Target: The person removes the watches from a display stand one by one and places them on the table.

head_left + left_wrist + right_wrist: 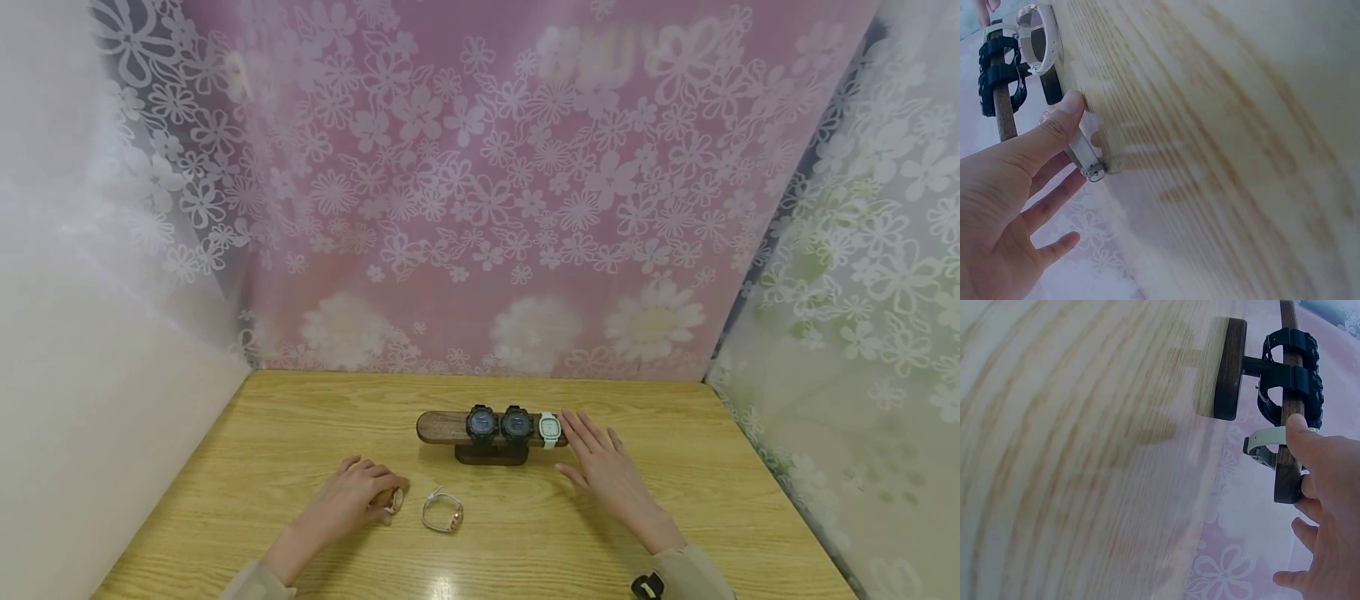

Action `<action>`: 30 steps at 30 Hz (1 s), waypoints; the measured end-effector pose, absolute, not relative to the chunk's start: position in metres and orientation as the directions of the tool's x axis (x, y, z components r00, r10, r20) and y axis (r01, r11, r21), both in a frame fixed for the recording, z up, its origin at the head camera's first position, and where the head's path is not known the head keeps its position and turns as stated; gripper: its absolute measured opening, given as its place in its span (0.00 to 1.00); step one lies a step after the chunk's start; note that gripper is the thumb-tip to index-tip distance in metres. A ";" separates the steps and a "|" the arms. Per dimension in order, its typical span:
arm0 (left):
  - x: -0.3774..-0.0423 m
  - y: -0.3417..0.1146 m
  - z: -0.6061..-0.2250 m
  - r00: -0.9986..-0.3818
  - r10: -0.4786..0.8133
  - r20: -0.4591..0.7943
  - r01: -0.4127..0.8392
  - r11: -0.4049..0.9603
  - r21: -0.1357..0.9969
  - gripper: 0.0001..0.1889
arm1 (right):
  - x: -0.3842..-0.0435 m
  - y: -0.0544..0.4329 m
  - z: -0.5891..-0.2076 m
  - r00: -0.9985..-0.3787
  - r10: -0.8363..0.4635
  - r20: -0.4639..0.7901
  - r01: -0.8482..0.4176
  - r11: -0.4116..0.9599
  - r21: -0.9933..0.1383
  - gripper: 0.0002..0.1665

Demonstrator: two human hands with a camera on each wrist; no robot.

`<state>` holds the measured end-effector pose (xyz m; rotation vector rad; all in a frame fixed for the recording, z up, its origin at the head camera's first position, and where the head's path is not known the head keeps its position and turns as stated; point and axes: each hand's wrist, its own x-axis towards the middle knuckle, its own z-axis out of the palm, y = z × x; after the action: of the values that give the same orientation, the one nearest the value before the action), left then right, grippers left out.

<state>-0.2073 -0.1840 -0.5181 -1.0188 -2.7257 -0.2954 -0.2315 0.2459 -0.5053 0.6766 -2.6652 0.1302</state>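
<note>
My left hand [352, 497] pinches a wristwatch [397, 500] between thumb and fingers, low over the table. Its pale strap [1087, 156] and buckle show below the thumb in the left wrist view. Just right of it, a white-strapped watch [443, 512] with a rose-gold case lies looped on the wood. My right hand [606, 471] is at the right end of a dark wooden watch stand [442, 427], fingers extended, thumb apart. Beside those fingers sits a mint-green watch [550, 428]. Two black digital watches, one left [482, 423] and one right [516, 424], are also strapped round the bar.
The light wood table [300, 433] runs back to a pink floral curtain [480, 208]. A white wall [112, 333] bounds the left side, and a flowered sheet [862, 333] the right. The stand's base [491, 455] rests near the table's middle.
</note>
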 end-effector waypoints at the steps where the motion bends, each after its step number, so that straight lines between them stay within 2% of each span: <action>1: -0.208 -0.184 -0.518 -0.736 0.621 0.269 0.664 0.739 0.111 0.30 | -0.232 0.246 -0.505 -0.807 -0.441 0.392 -0.477 0.879 0.005 0.48; 14: -0.211 -0.184 -0.515 -0.735 0.626 0.260 0.669 0.732 0.128 0.33 | -0.232 0.245 -0.504 -0.793 -0.442 0.418 -0.486 0.874 0.003 0.47; 21: -0.212 -0.179 -0.507 -0.719 0.580 0.383 0.651 0.755 0.078 0.21 | -0.230 0.244 -0.503 -0.789 -0.444 0.424 -0.486 0.874 0.009 0.47; 26: -0.215 -0.175 -0.503 -0.685 0.550 0.478 0.644 0.764 0.042 0.21 | -0.230 0.244 -0.504 -0.799 -0.441 0.410 -0.479 0.878 0.009 0.47; 30: -0.217 -0.173 -0.500 -0.635 0.532 0.560 0.649 0.761 0.013 0.23 | -0.231 0.245 -0.504 -0.807 -0.438 0.398 -0.473 0.881 0.010 0.47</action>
<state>-0.2172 -0.1732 -0.5003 -0.8853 -2.4161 -0.2877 -0.2308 0.2450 -0.5037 0.6710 -2.6565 0.1255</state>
